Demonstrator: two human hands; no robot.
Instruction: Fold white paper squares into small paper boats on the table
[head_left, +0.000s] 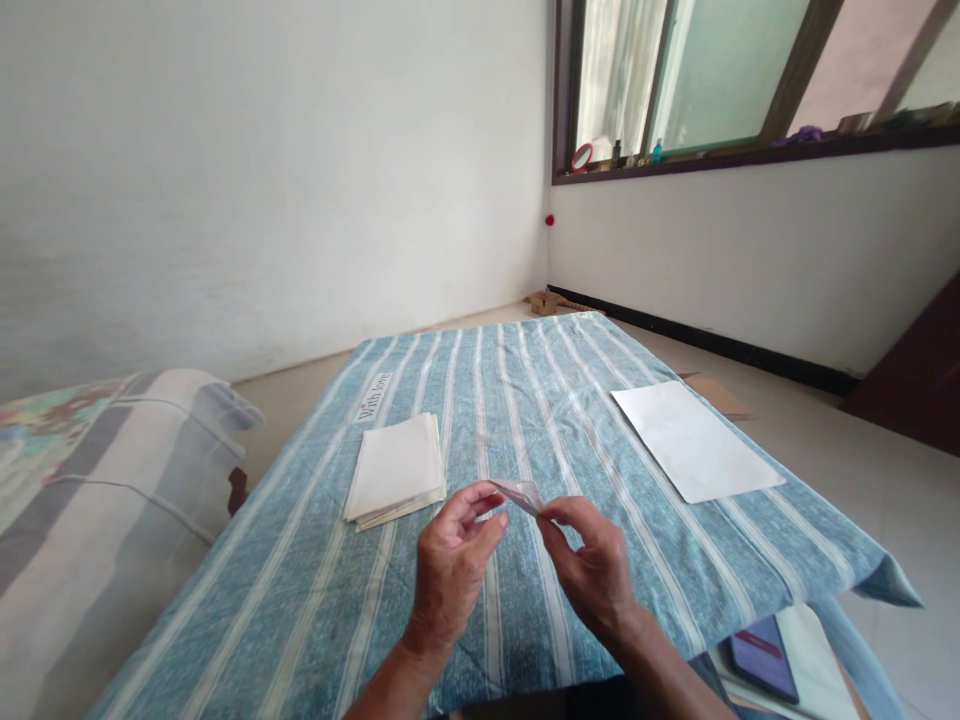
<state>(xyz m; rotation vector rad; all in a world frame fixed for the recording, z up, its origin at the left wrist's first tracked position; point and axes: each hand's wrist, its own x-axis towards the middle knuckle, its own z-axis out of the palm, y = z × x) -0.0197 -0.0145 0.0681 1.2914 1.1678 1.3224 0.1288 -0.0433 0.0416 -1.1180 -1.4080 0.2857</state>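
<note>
A small folded piece of greyish-white paper (521, 492) is held up above the striped blue tablecloth (517, 400). My right hand (596, 565) pinches its right corner between thumb and forefinger. At the other end is my left hand (454, 555), with its fingers curved and the thumb apart from them. Its fingertips reach the paper's left tip; whether they press on it is hard to see. Left of my hands lies a stack of white and cream paper sheets (397, 465). Over on the right side of the cloth rests a flat white board or sheet (694, 440).
A bed or couch with a striped cover (112, 500) stands at the left. Below the table's near right edge, a phone (763, 655) lies on a pale surface. Small bottles and a round red-rimmed mirror (582, 157) stand on the windowsill. Cardboard (720, 395) lies on the floor.
</note>
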